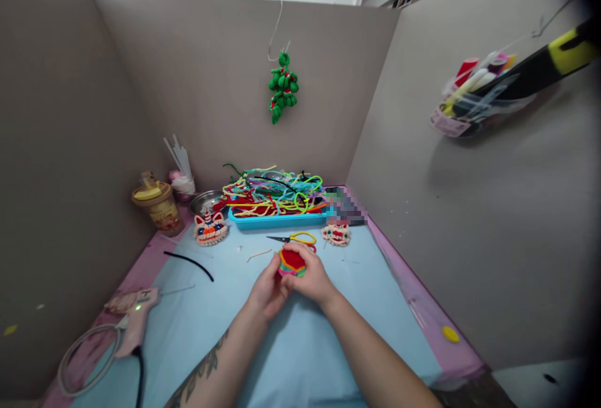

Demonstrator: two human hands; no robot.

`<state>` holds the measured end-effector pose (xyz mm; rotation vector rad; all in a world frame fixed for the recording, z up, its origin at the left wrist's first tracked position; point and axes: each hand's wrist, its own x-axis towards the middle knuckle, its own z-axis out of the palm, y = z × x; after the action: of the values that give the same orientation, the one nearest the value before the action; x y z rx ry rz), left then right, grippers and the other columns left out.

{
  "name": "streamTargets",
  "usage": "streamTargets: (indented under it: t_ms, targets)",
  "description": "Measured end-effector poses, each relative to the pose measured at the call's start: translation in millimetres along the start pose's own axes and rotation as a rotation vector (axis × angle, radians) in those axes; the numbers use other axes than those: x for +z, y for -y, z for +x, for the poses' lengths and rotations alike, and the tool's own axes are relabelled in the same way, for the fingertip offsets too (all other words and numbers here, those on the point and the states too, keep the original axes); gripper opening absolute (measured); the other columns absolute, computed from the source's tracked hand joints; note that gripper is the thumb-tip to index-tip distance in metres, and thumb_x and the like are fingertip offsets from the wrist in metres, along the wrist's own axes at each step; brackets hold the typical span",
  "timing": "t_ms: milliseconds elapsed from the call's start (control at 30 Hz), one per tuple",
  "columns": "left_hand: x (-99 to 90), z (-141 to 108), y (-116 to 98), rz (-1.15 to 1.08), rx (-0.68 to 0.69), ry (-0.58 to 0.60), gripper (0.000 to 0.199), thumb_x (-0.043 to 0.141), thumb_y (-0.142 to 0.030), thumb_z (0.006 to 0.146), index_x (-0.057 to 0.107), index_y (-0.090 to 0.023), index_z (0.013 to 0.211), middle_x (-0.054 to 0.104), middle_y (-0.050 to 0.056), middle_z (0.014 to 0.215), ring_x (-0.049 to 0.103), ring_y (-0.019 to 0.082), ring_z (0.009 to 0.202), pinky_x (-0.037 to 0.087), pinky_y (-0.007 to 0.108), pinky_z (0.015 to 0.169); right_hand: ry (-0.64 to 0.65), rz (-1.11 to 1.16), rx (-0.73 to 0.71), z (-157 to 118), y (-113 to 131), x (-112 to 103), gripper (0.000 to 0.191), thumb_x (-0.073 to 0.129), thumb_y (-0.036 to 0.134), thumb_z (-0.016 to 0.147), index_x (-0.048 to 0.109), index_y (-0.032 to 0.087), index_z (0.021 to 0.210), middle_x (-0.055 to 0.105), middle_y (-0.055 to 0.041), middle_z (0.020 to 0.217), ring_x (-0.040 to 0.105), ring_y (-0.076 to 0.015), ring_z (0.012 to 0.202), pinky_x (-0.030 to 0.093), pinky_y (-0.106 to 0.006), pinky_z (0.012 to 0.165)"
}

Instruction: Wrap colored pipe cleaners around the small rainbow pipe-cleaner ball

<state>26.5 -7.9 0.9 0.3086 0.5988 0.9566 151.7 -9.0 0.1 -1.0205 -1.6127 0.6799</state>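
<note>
Between both hands is a small round piece made of coloured fuzzy stems (293,260), red in the middle with orange, green and pink around its edge. My left hand (270,286) grips it from the left side, thumb upward. My right hand (315,273) wraps over its top and right side, with the fingers curled around it. Just beyond the hands lie scissors (300,238) with yellow and red handles, partly hidden by my right hand. A short beige stem (259,254) rests left of the scissors.
A blue tray (282,221) heaped with coloured stems stands at the back. Lion-head pieces (211,229) (336,234) sit on either side. At left are a black stem (190,262), a pink glue gun (138,320) with cable, and a lidded cup (162,209). Grey partitions enclose the table.
</note>
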Motion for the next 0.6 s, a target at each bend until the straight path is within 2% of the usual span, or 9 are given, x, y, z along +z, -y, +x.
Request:
streamTargets:
  t_ms: [67, 133, 267, 367, 467, 600]
  targets:
    - [1.1, 0, -2, 0.002, -0.009, -0.037, 0.037, 0.046, -0.039, 0.092, 0.066, -0.009, 0.101, 0.072, 0.012, 0.098, 0.066, 0.022, 0.098, 0.049, 0.034, 0.094, 0.079, 0.097, -0.016, -1, 1, -3, 0.077, 0.080, 0.052, 0.057, 0.055, 0.020, 0.123, 0.058, -0.0111, 0.124, 0.055, -0.0285, 0.116, 0.044, -0.040, 0.100]
    - [1.9, -1, -5, -0.006, -0.042, -0.029, 0.042, 0.043, -0.042, 0.093, 0.067, -0.008, 0.099, 0.072, 0.013, 0.097, 0.066, 0.022, 0.099, 0.048, 0.034, 0.096, 0.120, 0.150, 0.009, -2, 3, -4, 0.083, 0.080, 0.054, 0.056, 0.051, 0.021, 0.127, 0.056, -0.0106, 0.127, 0.055, -0.0285, 0.117, 0.043, -0.040, 0.101]
    - [0.0, -2, -5, -0.030, -0.032, 0.045, 0.051, 0.043, -0.052, 0.090, 0.068, -0.007, 0.099, 0.072, 0.014, 0.100, 0.063, 0.024, 0.106, 0.046, 0.036, 0.099, 0.072, 0.060, 0.073, -2, 4, -1, 0.065, 0.081, 0.039, 0.057, 0.058, 0.021, 0.116, 0.061, -0.0085, 0.117, 0.059, -0.0265, 0.107, 0.047, -0.039, 0.094]
    - [-2.5, -3, 1, -0.047, 0.068, 0.133, 0.055, 0.057, -0.058, 0.080, 0.067, -0.010, 0.105, 0.070, 0.014, 0.109, 0.059, 0.027, 0.114, 0.043, 0.038, 0.101, -0.042, 0.018, 0.093, -2, 1, 3, 0.057, 0.077, 0.035, 0.063, 0.058, 0.021, 0.114, 0.062, -0.0089, 0.115, 0.059, -0.0261, 0.107, 0.047, -0.040, 0.094]
    - [-3.3, -2, 6, 0.004, 0.166, 0.143, 0.048, 0.072, -0.047, 0.072, 0.068, -0.012, 0.104, 0.069, 0.013, 0.112, 0.058, 0.028, 0.115, 0.042, 0.037, 0.103, -0.068, 0.028, 0.076, -2, -3, 6, 0.054, 0.071, 0.043, 0.070, 0.057, 0.020, 0.116, 0.062, -0.0104, 0.115, 0.059, -0.0262, 0.106, 0.048, -0.039, 0.093]
    - [-0.9, -2, 8, 0.057, 0.239, 0.070, 0.034, 0.072, -0.038, 0.075, 0.070, -0.013, 0.097, 0.072, 0.011, 0.104, 0.061, 0.027, 0.110, 0.043, 0.037, 0.102, -0.075, 0.023, 0.007, -4, -5, 9, 0.069, 0.058, 0.067, 0.075, 0.054, 0.018, 0.123, 0.060, -0.0135, 0.117, 0.058, -0.0282, 0.108, 0.046, -0.041, 0.095]
